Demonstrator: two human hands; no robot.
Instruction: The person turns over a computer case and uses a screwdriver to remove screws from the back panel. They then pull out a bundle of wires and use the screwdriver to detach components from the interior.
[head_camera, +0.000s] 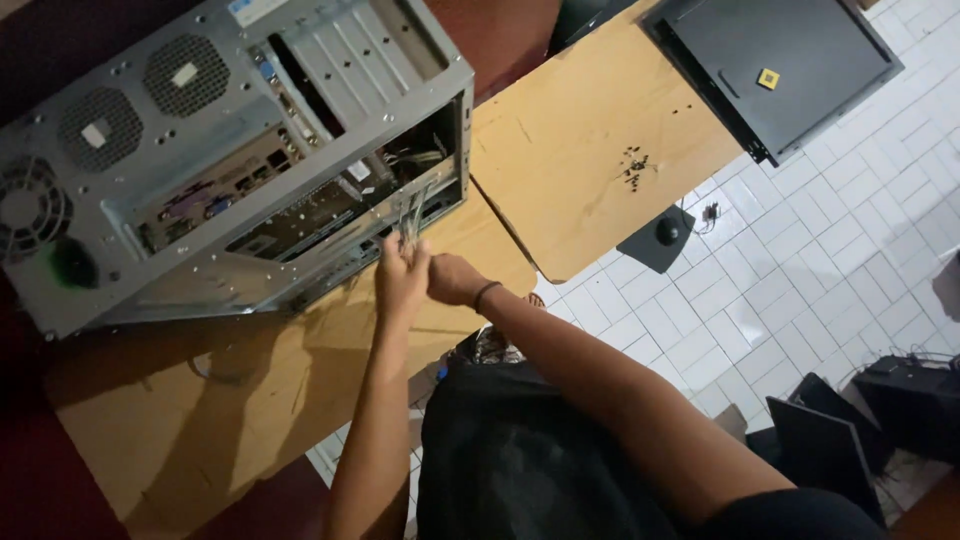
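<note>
A grey desktop computer case (230, 150) lies on a wooden table (200, 400), its open side facing me. My left hand (400, 275) and my right hand (452, 278) are close together at the case's open edge. Both are closed around a thin bundle of cables (410, 215) that leads into the case. A dark band sits on my right wrist. The fingertips are partly hidden by the hands themselves.
A second wooden tabletop (590, 160) carries a cluster of small dark screws (634, 167) and a dark side panel (775, 65) with a small yellow square on it. A mouse on a dark pad (665, 235) lies on the white tiled floor. Dark equipment (900, 400) sits at the lower right.
</note>
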